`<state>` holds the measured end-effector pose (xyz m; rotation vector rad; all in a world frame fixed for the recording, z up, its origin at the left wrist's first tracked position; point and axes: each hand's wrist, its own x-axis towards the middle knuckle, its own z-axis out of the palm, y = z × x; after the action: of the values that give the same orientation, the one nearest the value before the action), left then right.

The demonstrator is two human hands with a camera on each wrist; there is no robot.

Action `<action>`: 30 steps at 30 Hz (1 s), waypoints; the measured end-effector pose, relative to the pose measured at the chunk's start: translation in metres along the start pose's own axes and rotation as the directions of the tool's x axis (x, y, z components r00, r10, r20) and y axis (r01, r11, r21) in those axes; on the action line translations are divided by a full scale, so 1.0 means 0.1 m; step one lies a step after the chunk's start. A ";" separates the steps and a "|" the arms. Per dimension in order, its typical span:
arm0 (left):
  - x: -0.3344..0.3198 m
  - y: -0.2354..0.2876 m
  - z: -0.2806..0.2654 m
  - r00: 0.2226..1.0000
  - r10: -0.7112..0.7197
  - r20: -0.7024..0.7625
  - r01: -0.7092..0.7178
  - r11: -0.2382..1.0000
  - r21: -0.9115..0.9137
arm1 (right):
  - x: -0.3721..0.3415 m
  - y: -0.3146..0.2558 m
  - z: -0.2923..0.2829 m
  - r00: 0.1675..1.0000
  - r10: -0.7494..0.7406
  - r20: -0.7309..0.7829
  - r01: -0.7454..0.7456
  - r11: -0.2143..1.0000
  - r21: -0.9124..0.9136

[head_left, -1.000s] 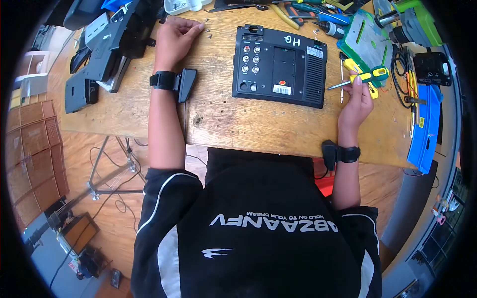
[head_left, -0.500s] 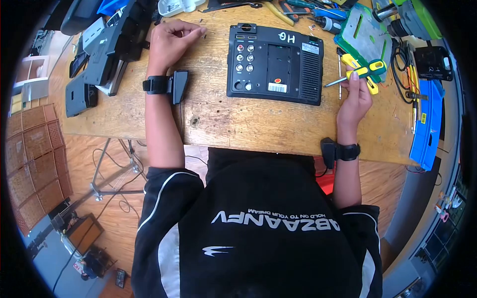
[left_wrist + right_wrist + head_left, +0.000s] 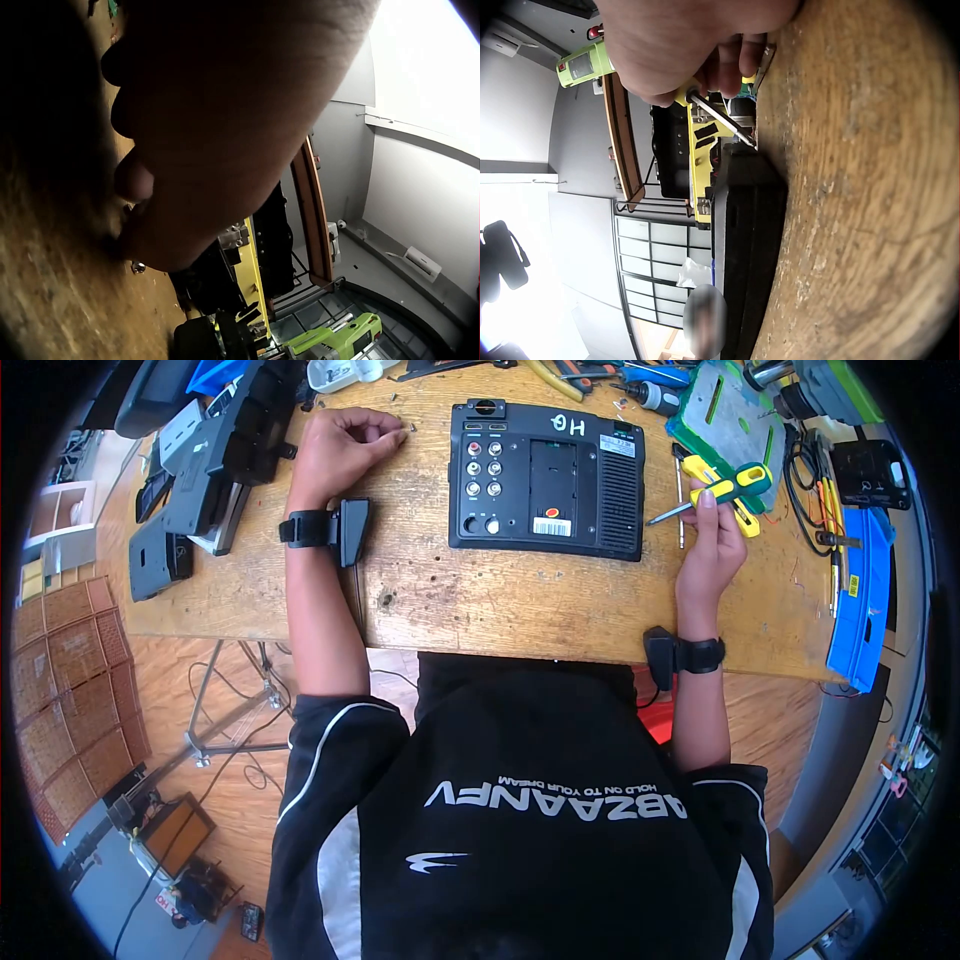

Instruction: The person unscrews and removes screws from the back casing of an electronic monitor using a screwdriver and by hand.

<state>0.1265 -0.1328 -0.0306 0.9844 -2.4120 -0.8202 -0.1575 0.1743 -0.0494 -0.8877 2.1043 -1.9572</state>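
Note:
A black monitor point(image 3: 545, 480) lies back side up on the wooden table, its connectors and "HQ" marking showing. My left hand point(image 3: 345, 455) is to its left, low over the wood, thumb and index finger pinching a small screw point(image 3: 411, 428) at their tips. In the left wrist view, the hand point(image 3: 217, 127) hides much of the fingertips, and a shiny screw point(image 3: 138, 266) shows beside the thumb. On the monitor's right, my right hand point(image 3: 712, 550) grips a screwdriver point(image 3: 738, 482) by its yellow and green handle. Its shaft point(image 3: 724, 118) slants toward the monitor's edge.
Another small screw point(image 3: 393, 397) lies beyond the left hand. Black equipment cases point(image 3: 215, 475) crowd the left side. A green and grey board point(image 3: 725, 420), a power drill point(image 3: 820, 395) and hand tools point(image 3: 650, 395) fill the far right. A blue tray point(image 3: 860, 600) stands at the right edge.
The head view has shifted slightly, so the table and monitor appear farther left and up. My left fingertips have moved in to the screw. The right hand keeps hold of the screwdriver.

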 end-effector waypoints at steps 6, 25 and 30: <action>0.00 0.06 0.07 1.000 0.011 -0.018 -0.013 0.996 -0.093 | 0.00 -0.02 0.03 1.000 0.024 -0.006 -0.024 0.998 0.060; 0.01 0.72 0.39 0.891 0.437 -0.124 -0.453 0.841 -0.297 | -0.01 -0.02 0.02 0.999 0.031 -0.011 -0.030 0.995 0.099; -0.03 0.83 0.45 0.854 0.512 -0.085 -0.517 0.855 -0.045 | -0.01 0.01 0.00 0.999 0.034 0.004 -0.034 0.995 0.089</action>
<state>0.0621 -0.0660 -0.0105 0.2947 -2.3943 -0.6440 -0.1571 0.1749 -0.0505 -0.8315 1.9996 -2.0147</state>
